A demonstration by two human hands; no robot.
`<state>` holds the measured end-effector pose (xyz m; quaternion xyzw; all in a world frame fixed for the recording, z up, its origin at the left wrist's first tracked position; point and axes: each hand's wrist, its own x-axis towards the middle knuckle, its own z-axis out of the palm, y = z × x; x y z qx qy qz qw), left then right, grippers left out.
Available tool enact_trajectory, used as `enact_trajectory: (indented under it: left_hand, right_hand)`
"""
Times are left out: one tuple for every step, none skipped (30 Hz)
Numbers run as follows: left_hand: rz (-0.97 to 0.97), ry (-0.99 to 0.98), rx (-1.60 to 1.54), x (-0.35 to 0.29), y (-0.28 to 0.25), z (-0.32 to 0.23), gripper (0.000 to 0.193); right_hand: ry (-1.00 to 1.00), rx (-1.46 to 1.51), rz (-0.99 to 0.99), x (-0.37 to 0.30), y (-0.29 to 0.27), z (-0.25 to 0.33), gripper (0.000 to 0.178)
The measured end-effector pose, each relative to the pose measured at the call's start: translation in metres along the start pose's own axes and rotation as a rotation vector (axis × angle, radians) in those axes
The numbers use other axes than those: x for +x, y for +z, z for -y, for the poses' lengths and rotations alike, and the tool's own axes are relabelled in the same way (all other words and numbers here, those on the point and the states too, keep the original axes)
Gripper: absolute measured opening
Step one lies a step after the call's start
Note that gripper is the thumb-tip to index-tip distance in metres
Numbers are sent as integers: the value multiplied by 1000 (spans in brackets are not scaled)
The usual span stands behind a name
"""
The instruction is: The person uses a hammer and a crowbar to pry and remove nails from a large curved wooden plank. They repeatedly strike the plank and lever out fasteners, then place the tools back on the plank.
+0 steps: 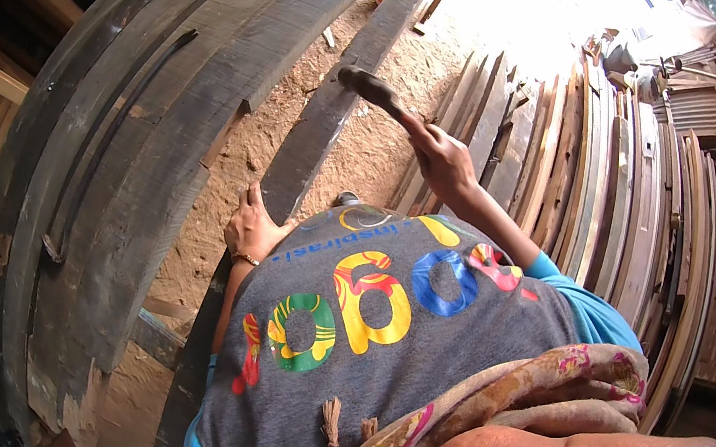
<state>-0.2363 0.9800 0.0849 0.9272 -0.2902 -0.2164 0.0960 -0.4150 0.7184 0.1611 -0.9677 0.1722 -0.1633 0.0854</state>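
head view: the right hand (pixel 442 162) is clenched round a hammer (pixel 374 93) with a dark blunt head, raised over a long, rough dark plank (pixel 329 105). the left hand (pixel 252 230) presses flat on that plank, fingers spread. paler planed boards (pixel 598 183) lean at the right, over sawdust-strewn ground (pixel 348 163).

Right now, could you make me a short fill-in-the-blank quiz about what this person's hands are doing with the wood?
1. The right hand grips the handle of a raised ____.
2. The left hand rests flat on a long dark ____ lying on the sawdust floor.
3. Against the right side lean many ____ boards of lighter wood.

Missing words: hammer; plank; stacked
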Motion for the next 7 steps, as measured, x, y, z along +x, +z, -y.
enact_trajectory:
  left_hand:
    - [1,8,-1,0,0,0,96]
    - [6,20,4,-1,0,-1,96]
    - [1,20,4,-1,0,-2,96]
    - [-3,19,4,-1,0,-2,95]
    - [-49,50,-26,3,2,-1,97]
    - [-6,14,-2,2,-2,-2,97]
    - [38,-20,20,1,-6,-7,97]
  right_hand:
    - [154,-47,206,8,7,-4,58]
    - [191,3,205,8,12,-9,56]
    - [211,55,204,14,15,-12,54]
    - [231,107,203,18,17,-14,53]
    - [226,199,114,22,16,-16,53]
    - [288,218,141,29,5,-7,54]
    - [276,223,147,31,8,-5,54]
